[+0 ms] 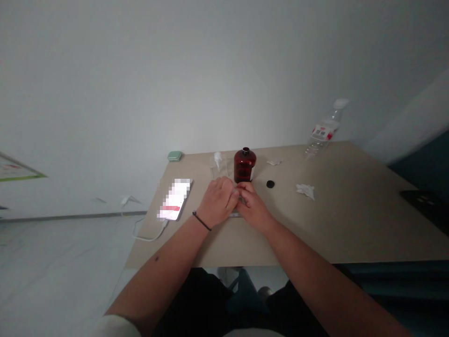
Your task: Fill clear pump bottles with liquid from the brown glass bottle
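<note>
My left hand (217,199) and my right hand (253,206) meet over the middle of the table. Both have their fingers closed in around something small, largely hidden between them. A clear, pale edge shows just below the fingers, but its kind is unclear. Right behind my hands stands an uncapped brown bottle (244,166), upright, with a pale label on its right side. A round black cap (270,184) lies to the right of the bottle. On the left, a white nozzle-like piece (218,160) sits at a clear container, whose outline is faint.
A lit phone (177,199) with a white cable (149,240) lies on the left. Near the wall is a green case (174,156). Crumpled tissue (306,191) and a flat white scrap (274,162) lie on the right of the table (315,229), before a clear plastic bottle (322,133).
</note>
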